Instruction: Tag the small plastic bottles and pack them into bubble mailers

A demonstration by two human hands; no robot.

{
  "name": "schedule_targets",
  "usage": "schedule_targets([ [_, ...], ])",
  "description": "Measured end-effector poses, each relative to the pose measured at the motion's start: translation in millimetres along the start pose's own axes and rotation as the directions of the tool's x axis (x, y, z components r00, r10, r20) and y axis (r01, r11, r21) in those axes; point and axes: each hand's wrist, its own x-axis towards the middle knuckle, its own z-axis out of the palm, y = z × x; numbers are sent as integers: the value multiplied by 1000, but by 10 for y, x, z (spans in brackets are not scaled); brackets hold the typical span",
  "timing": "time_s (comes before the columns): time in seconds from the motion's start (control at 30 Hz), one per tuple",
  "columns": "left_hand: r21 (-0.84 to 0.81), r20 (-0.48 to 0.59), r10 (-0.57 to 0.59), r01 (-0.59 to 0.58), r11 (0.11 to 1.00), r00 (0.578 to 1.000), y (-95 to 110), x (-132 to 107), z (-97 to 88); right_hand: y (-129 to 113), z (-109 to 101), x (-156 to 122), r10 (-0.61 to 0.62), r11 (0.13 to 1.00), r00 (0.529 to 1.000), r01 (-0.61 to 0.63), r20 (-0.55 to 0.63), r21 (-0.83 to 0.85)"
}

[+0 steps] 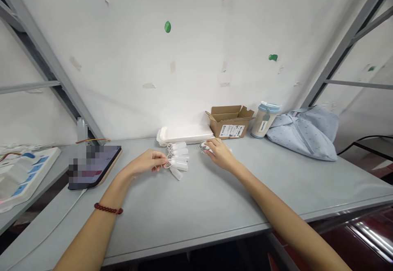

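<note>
Several small translucent plastic bottles with key rings (178, 156) lie in a cluster on the grey table (196, 205). My left hand (146, 162) rests beside them, its fingertips pinched on the ring of the nearest bottle. My right hand (219, 152) lies just right of the cluster, fingers curled over another small bottle with a ring (204, 146). A red bead bracelet (108, 209) sits on my left wrist.
A stack of white trays (184, 134) lies against the wall behind the bottles. Right of it stand an open cardboard box (230, 121), a lidded cup (264, 119) and a light blue cloth bundle (307, 134). A tablet (95, 166) with a cable lies at left.
</note>
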Motion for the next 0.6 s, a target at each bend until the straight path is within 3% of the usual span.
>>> schedule_targets([
  [0.23,31,124,-41,37,999,991,-43,4,0,87,113,-22,14,992,998,-5,68,-128],
  [0.47,24,300,-19,13,1000,954,-30,-23,-67,122,207,-48,41,972,989,-6,144,-236],
  [0.6,150,324,-116,70,986,939,-101,7,-36,125,220,-42,45,965,989,-7,138,-262],
])
